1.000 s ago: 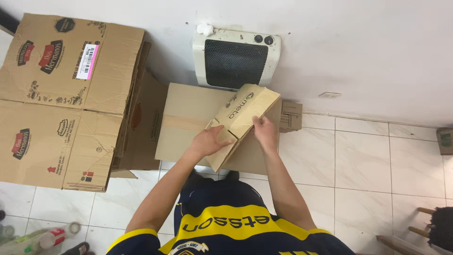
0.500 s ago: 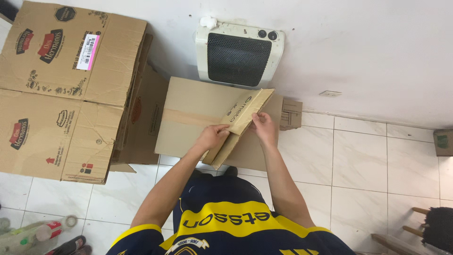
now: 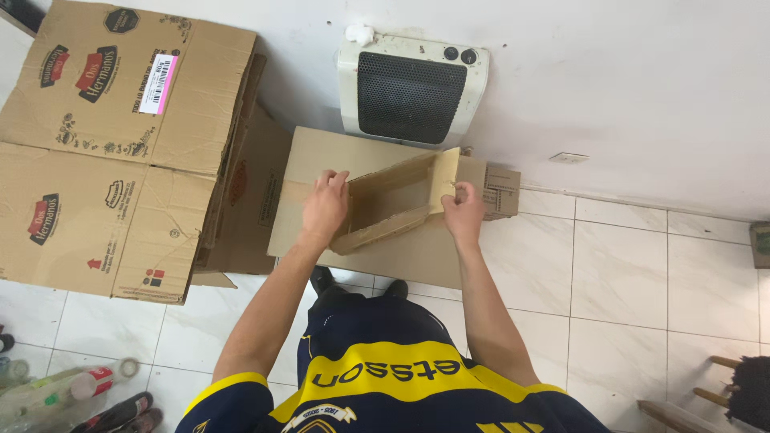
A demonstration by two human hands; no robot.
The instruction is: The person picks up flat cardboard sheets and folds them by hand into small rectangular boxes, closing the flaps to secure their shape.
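A: Item one, margins. We log the white wall (image 3: 642, 80) along the top, with a white fan heater (image 3: 412, 90) set against it. To our left a stack of large flattened cartons (image 3: 104, 144) fills the floor up to the picture's left side. To the right we have open white floor tiles (image 3: 626, 281) running well out, with a small brown box (image 3: 501, 191) by the wall and a wooden-handled brush (image 3: 738, 393) at the lower right corner.

B: Item two, hands. We record both arms reaching forward from our dark blue and yellow shirt (image 3: 385, 385). Our left hand (image 3: 325, 207) wraps over the left end of a small cardboard box (image 3: 393, 200), fingers curled over its rim, firmly holding it. Our right hand (image 3: 463, 210) pinches the box's right end flap between thumb and fingers, a narrow closed hold.

A: Item three, containers. The small box is held just above a flat cardboard sheet (image 3: 321, 160) lying before the heater. It is tilted, its open side turned toward us.

B: Contents: we see only bare brown inner walls. Lower left we list plastic bottles (image 3: 64, 389) lying on the tiles, near a dark shoe (image 3: 120, 413).
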